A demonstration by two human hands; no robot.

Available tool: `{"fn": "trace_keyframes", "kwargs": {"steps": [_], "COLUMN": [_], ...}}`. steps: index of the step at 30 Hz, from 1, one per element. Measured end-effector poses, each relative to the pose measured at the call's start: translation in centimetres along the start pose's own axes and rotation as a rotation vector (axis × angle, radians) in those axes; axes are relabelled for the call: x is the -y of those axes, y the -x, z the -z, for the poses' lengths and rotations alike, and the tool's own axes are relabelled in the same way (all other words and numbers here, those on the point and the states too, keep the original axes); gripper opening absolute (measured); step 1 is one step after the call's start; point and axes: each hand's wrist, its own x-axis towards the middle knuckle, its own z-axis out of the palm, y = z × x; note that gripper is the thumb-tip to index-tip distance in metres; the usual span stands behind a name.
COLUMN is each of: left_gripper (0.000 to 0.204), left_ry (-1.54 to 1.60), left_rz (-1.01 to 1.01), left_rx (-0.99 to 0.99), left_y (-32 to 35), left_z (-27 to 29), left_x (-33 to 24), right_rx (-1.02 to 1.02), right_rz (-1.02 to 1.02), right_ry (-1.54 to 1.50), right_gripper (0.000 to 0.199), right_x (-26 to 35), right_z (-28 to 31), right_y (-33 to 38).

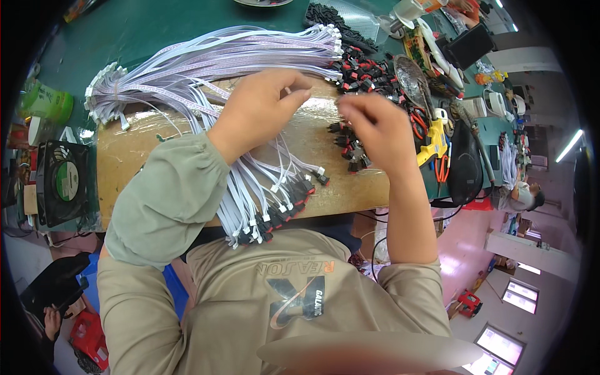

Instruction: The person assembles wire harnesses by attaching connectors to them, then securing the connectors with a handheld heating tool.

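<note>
My left hand (262, 106), below a green-grey oversleeve, is curled over the work board with thumb and forefinger close together. Whatever those fingers hold, if anything, is too small to name. Across a short gap my right hand (378, 131) has its fingers bent into a pinch, slightly blurred, and what is in it is hidden. A bundle of white flat ribbon cables (237, 50) with white plugs lies beyond my left hand. Under my left wrist, more ribbon cables (240, 194) fan toward me, ending in black-and-red connectors (284, 209). Loose black-and-red connectors (369, 75) are heaped beyond my right hand.
A brown board (137, 162) covers part of the green table (150, 31). A black fan (62, 181) and a green container (47, 103) stand at the left. To the right are a yellow tool (435, 140), orange-handled pliers (442, 169) and a black pouch (465, 162).
</note>
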Motion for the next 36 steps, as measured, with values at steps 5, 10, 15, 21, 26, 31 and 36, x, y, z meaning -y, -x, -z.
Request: {"fn": "trace_keyframes", "kwargs": {"steps": [5, 10, 15, 21, 26, 31, 36], "left_gripper": [0.018, 0.02, 0.021, 0.021, 0.02, 0.02, 0.022], "left_ry": [-0.172, -0.2, -0.178, -0.229, -0.38, -0.277, -0.114], "left_rz": [0.021, 0.042, 0.026, -0.083, -0.372, -0.216, -0.015], "left_rx": [0.144, 0.172, 0.147, 0.011, -0.296, -0.054, 0.038], "left_y": [0.2, 0.2, 0.2, 0.0, -0.3, -0.1, 0.0], "left_z": [0.2, 0.2, 0.2, 0.1, 0.1, 0.6, 0.5], "left_x": [-0.3, -0.7, -0.3, -0.4, -0.1, -0.7, -1.2], "right_rx": [-0.165, -0.152, -0.161, -0.209, -0.004, 0.057, 0.069], "right_rz": [0.129, 0.281, 0.3, 0.417, 0.253, 0.051, -0.235], "right_ry": [0.285, 0.441, 0.549, 0.482, 0.021, -0.225, -0.503], "right_gripper": [0.018, 0.011, 0.008, 0.006, 0.01, 0.019, 0.019], "right_x": [-2.4, -1.4, -2.1, -1.9, 1.6, 1.8, -0.3], "right_z": [-1.5, -3.7, -4.9, -3.9, -1.1, 0.0, 0.7], "right_y": [-4.0, -5.0, -6.2, -6.6, -5.0, -3.6, -2.8]}}
